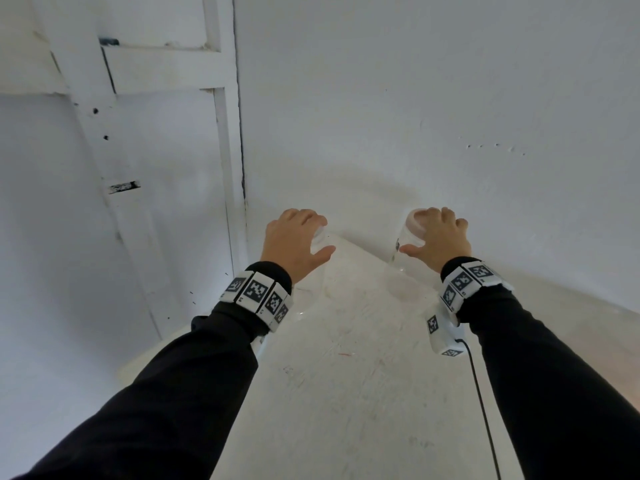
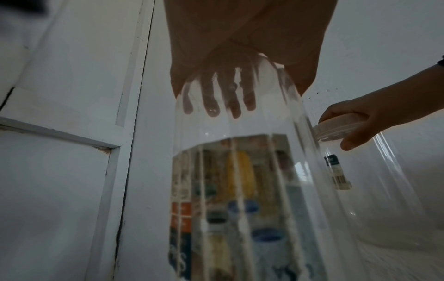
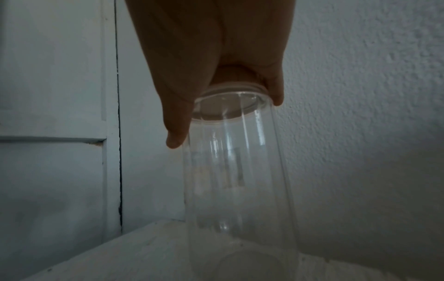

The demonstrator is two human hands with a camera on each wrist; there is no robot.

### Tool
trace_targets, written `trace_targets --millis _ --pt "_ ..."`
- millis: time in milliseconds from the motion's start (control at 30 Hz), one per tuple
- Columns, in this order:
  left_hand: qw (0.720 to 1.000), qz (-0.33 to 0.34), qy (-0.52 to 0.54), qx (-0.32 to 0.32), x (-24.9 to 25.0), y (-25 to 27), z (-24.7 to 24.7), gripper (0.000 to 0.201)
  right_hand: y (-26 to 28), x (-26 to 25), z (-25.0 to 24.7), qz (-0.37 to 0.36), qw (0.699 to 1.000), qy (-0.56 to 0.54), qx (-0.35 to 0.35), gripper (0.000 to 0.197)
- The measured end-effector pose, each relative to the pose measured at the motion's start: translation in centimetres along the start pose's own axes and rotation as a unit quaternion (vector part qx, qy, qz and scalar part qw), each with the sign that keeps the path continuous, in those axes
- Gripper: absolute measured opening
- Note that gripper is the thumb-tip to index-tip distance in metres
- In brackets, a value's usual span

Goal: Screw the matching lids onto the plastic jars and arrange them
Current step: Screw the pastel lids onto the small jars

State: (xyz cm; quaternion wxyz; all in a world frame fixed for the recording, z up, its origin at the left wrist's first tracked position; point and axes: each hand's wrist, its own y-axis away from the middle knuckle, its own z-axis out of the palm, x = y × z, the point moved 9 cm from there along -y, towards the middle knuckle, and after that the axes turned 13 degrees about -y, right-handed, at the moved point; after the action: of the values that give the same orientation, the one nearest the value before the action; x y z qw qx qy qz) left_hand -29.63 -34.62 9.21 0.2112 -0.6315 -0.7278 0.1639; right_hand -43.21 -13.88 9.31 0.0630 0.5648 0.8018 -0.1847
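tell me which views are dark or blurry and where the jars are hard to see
Head view: bright, clear jars nearly vanish against the white table. Left wrist view: left hand backlit and dark, jar label smeared. Right wrist view: dim and soft, right hand in silhouette over the lid.

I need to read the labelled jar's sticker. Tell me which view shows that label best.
The left wrist view: the colourful label fills the near side of the clear jar under the left hand. The head view shows only that jar's top below the hand, no label. The right wrist view misses it.
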Motion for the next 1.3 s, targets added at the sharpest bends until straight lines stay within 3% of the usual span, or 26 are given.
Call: trace_targets --millis 133,233,333,433,533,600,700,833,1000,1100,1200,1300 --pt "1.000 0.010 0.007 0.012 0.0 -0.1 0.1 0.044 0.4 0.0 -0.5 -0.008 0.999 -0.011 0.039 0.095" --pt "1.000 0.016 0.004 0.007 0.0 -0.1 0.3 0.048 0.5 0.2 -0.4 -0.004 1.000 0.016 0.021 0.103" --pt "1.000 0.013 0.016 -0.014 -0.1 0.0 0.5 0.067 0.7 -0.2 -1.0 -0.012 0.999 0.030 0.013 0.110" --pt "0.995 -0.015 0.098 -0.022 -0.5 0.0 0.2 0.088 1.4 -2.5 -2.8 -0.078 0.995 0.005 0.056 0.098" --pt "0.977 -0.051 0.207 -0.008 -1.2 0.1 -0.3 0.077 3.1 -6.5 -4.3 -0.181 0.976 -0.087 0.087 0.073" --pt "0.960 -0.071 0.269 0.001 -1.6 0.3 -0.5 0.066 4.5 -9.1 -3.7 -0.226 0.959 -0.161 0.053 0.062" --pt "0.936 -0.095 0.339 0.022 -2.5 0.6 -0.9 0.059 6.4 -12.6 -1.4 -0.275 0.936 -0.217 -0.032 0.062" --pt "0.903 -0.131 0.408 0.027 -3.7 0.9 -0.9 0.046 7.9 -15.7 2.2 -0.310 0.925 -0.189 -0.113 0.070" --pt "0.883 -0.161 0.440 0.026 -5.0 1.5 -1.4 0.043 8.5 -16.9 4.0 -0.305 0.929 -0.160 -0.134 0.060" --pt "0.887 -0.189 0.419 0.043 -6.6 2.9 -2.3 0.038 8.4 -17.2 3.8 -0.304 0.934 -0.145 -0.124 0.058" --pt "0.909 -0.204 0.361 0.040 -8.0 4.9 -3.0 0.033 8.3 -17.7 3.7 -0.299 0.936 -0.140 -0.125 0.061" --pt "0.938 -0.210 0.272 -0.029 -9.2 7.4 -2.1 0.030 8.4 -17.8 3.5 -0.288 0.936 -0.160 -0.124 0.073"
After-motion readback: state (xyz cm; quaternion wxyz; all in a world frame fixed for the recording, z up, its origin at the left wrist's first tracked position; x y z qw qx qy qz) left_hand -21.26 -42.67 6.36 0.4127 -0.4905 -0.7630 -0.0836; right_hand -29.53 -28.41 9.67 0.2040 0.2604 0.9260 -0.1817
